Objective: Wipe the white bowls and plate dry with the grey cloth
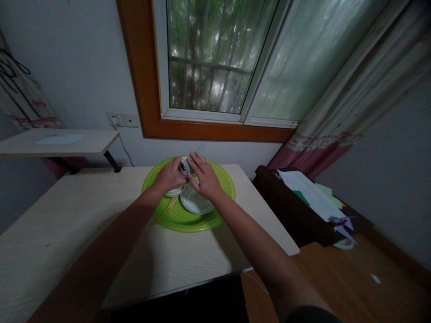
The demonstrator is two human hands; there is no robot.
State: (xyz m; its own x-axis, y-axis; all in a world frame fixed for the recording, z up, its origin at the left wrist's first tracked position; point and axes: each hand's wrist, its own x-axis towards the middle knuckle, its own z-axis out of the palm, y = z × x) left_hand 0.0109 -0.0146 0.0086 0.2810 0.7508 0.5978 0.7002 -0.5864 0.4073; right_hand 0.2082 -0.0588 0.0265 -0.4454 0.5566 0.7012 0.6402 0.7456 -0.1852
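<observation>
Cup (183,167), one: small, pale, dark matter showing inside; material not certain. Located between the two hands, above the far part of the tray. Probably light and stiff, perhaps breakable and smooth enough to slip; best held round the side wall, clear of the mouth.

Left hand (168,176): fingers curled about the cup's left side, grasping it.

Right hand (206,179): fingers extended at the cup's right side; whether they grip, cannot tell.

Pale wrap (203,151), one: thin, just beyond the right fingers; likely limp.

Plate (195,202), white, below the right hand. Chopsticks (172,204), beside it. Dish (174,192), white, partly hidden under the left hand.

Tray (195,228): green, round, on a pale desk (134,251).
</observation>
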